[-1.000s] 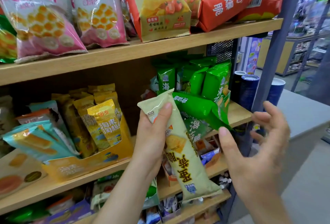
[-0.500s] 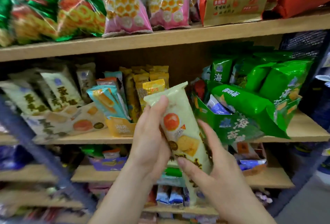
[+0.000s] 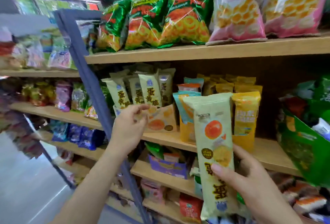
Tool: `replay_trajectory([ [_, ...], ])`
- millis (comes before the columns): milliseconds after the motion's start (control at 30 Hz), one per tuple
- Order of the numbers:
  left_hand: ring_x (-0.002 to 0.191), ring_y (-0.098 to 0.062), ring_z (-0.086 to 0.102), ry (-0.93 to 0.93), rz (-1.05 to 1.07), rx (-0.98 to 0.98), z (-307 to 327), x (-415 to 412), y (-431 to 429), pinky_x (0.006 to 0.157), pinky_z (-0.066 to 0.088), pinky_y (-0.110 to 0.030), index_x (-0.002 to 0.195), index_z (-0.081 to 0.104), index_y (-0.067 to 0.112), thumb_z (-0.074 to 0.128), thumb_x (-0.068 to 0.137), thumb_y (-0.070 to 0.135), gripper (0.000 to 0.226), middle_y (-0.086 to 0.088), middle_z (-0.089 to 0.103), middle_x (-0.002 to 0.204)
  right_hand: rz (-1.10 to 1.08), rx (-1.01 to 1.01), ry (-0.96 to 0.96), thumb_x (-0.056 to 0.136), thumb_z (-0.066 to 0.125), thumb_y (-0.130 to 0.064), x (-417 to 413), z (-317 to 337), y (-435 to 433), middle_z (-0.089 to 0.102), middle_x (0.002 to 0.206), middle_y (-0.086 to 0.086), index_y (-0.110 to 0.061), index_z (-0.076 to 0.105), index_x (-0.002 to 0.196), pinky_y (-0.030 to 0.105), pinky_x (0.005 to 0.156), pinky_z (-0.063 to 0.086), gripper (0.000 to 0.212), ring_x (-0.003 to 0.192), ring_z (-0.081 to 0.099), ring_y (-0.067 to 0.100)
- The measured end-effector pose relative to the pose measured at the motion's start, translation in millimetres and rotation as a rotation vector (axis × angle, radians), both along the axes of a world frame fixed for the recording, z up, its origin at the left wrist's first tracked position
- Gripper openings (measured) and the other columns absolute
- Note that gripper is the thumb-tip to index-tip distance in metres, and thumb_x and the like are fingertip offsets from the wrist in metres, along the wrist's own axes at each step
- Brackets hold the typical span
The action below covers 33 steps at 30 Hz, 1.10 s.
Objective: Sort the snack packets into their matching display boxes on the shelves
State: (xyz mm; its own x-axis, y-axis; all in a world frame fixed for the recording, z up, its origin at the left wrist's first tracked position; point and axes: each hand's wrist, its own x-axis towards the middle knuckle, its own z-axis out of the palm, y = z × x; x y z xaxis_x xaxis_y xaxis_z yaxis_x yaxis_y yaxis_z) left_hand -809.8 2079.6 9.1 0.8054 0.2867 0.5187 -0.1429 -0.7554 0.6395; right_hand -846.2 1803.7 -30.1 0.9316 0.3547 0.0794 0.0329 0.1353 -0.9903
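Landmark: the cream box (image 3: 161, 122) on the shelf (image 3: 267, 157). Inside it, cream packs (image 3: 150, 91) upright in a row, with the same lettering as the packet (image 3: 213, 130) in hand. Just right of the box, a yellow box (image 3: 186, 131) holding yellow packs (image 3: 246, 113) and teal packs (image 3: 183, 106), all upright. Further right of the box, a green box (image 3: 301, 152), tilted, with green packs (image 3: 321, 89) in it. Below the box and a little right, a purple box (image 3: 167, 167); contents too blurred to name. Above the box, green bags (image 3: 148, 20) and pink bags (image 3: 237, 12) loose on the top shelf (image 3: 214, 52).

Right hand (image 3: 250, 186) round the packet's lower half, thumb pressed across the front, fingers curled behind. Packet upright, right of the box, in front of the yellow box, not in any box. Left hand (image 3: 128, 130) directly in front of the box, fingers loosely bent, nothing in them; contact with the box unclear through the blur.

Half a second back: both hands on the packet, the left wrapped round its upper part. Now off it and over at the box. Box then far left in view, now near centre.
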Motion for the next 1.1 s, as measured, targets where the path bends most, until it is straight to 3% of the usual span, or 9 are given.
replay_trajectory([
  [167,0.123,-0.022,0.049,0.288,0.045,0.527,-19,60,79,0.092,0.040,-0.042,0.137,0.050,0.029,0.055,0.096,0.036,0.042,0.006,0.059,0.128,-0.167,0.046,-0.074,0.015,0.093,-0.059,16,13,65,0.075,0.100,-0.015,-0.034,0.062,0.109,0.018,0.070,0.057,0.102,0.091,0.071,0.004],
  [267,0.106,-0.020,0.058,0.217,-0.050,0.673,-23,66,107,0.082,0.041,-0.040,0.115,0.059,0.037,0.052,0.096,0.038,0.020,0.011,0.067,0.104,-0.267,0.143,-0.089,0.039,0.092,-0.046,26,21,102,0.076,0.090,-0.016,-0.032,0.062,0.102,0.025,0.074,0.055,0.071,0.081,0.071,-0.002],
  [333,0.095,-0.024,0.061,0.145,-0.156,0.641,-23,62,124,0.075,0.039,-0.038,0.094,0.059,0.034,0.053,0.094,0.032,0.006,0.008,0.066,0.088,-0.336,0.170,-0.132,0.036,0.094,-0.052,29,27,121,0.076,0.094,-0.013,-0.034,0.067,0.097,0.021,0.067,0.057,0.069,0.083,0.071,0.000],
  [400,0.078,-0.028,0.061,0.084,-0.240,0.636,-22,54,143,0.065,0.039,-0.037,0.080,0.042,0.039,0.054,0.088,0.027,0.019,0.007,0.058,0.071,-0.396,0.157,-0.165,0.024,0.094,-0.058,31,31,139,0.076,0.102,-0.006,-0.037,0.068,0.100,0.018,0.066,0.057,0.083,0.091,0.072,0.008],
  [467,0.067,-0.028,0.060,0.046,-0.274,0.637,-17,44,162,0.057,0.042,-0.036,0.078,0.038,0.037,0.059,0.081,0.028,0.023,0.005,0.056,0.064,-0.425,0.177,-0.172,0.035,0.095,-0.050,31,35,154,0.076,0.100,-0.005,-0.035,0.067,0.100,0.017,0.066,0.056,0.072,0.092,0.072,0.010],
  [633,0.087,-0.009,0.063,0.189,-0.357,0.685,-6,26,188,0.075,0.050,-0.033,0.099,0.062,0.034,0.059,0.088,0.044,0.015,0.015,0.066,0.088,-0.447,0.143,-0.207,0.032,0.092,-0.058,30,41,181,0.075,0.099,-0.011,-0.045,0.069,0.094,0.018,0.067,0.058,0.067,0.089,0.071,0.003],
  [767,0.114,0.008,0.048,-0.056,-0.477,0.353,29,14,165,0.096,0.041,-0.012,0.134,0.048,0.039,0.058,0.082,0.057,0.056,0.027,0.053,0.122,-0.444,0.153,-0.212,0.028,0.090,-0.069,31,43,186,0.074,0.107,-0.008,-0.047,0.070,0.098,0.018,0.070,0.057,0.076,0.098,0.071,0.007],
  [900,0.138,-0.002,0.027,-0.164,-0.595,0.392,62,34,113,0.110,0.023,-0.018,0.143,0.033,0.042,0.063,0.079,0.055,0.072,0.017,0.030,0.150,-0.464,0.158,-0.233,0.036,0.088,-0.070,34,43,188,0.074,0.110,-0.007,-0.044,0.070,0.101,0.020,0.073,0.056,0.072,0.101,0.070,0.009],
  [1100,0.105,-0.004,0.052,-0.097,-0.582,0.324,54,75,112,0.091,0.049,-0.030,0.119,0.064,0.033,0.076,0.079,0.035,0.042,0.012,0.052,0.117,-0.588,0.209,-0.319,0.047,0.089,-0.060,35,50,178,0.072,0.112,-0.010,-0.038,0.066,0.108,0.019,0.079,0.056,0.069,0.104,0.068,0.006],
])
